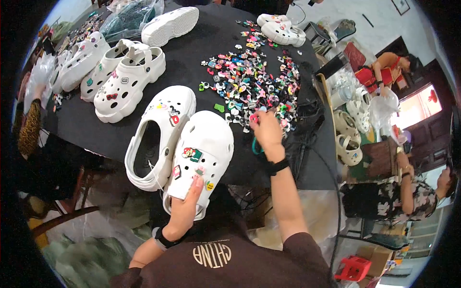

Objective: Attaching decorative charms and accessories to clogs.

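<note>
My left hand (186, 204) grips a white clog (206, 137), its fingers inside the shoe opening and its thumb on the outside near the charms. Several colourful charms sit on that clog's upper, among them a red and green cartoon figure (192, 153). Its mate, another white clog (180, 98), stands against it on the left, with charms near its toe. At the near edge of a pile of small shoe charms (254, 77), my right hand (267, 127) pinches a pink-red shoe charm (254, 118). A teal curved piece (256, 146) shows by my right wrist; whether I hold it is unclear.
More white clogs (129, 81) stand at the left of the black table (211, 29), one lying sole-out (170, 26) behind them. Another white pair (283, 31) is at the far right. A black cable (331, 192) runs down the right side. Two other people work at the right.
</note>
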A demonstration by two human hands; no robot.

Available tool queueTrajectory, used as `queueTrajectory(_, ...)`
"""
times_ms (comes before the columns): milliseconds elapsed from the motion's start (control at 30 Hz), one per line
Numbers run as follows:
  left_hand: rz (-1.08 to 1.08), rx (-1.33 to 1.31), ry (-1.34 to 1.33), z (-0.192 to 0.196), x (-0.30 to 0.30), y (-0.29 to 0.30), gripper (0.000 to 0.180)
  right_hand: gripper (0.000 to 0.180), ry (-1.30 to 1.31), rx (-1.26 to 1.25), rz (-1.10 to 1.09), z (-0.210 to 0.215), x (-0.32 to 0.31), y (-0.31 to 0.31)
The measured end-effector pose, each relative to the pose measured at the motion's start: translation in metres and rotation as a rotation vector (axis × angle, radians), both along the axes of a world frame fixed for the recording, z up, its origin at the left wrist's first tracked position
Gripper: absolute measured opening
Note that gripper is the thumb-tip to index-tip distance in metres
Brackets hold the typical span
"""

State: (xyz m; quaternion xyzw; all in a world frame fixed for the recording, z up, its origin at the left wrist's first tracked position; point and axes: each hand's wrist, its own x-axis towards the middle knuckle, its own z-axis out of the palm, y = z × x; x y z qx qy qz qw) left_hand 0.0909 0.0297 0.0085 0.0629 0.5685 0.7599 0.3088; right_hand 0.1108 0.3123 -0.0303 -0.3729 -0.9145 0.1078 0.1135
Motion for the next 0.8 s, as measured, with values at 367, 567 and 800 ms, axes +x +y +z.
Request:
queueTrajectory(367, -0.032, 0.021, 0.034, -0.006, 0.000, -0.002, 0.028, 0.042, 0.363, 0.012, -0.107, 0.002, -0.001, 0.006)
queueTrajectory(567, -0.038, 0.050, 0.010, -0.005, -0.001, 0.002, 0.029, 0.032, 0.301, 0.133, 0.082, 0.007, -0.009, 0.004)
queueTrajectory(800, -0.073, 0.077, -0.008, -0.004, -0.002, 0.002, 0.031, 0.025, 0.222, 0.036, 0.059, -0.004, -0.043, 0.027)
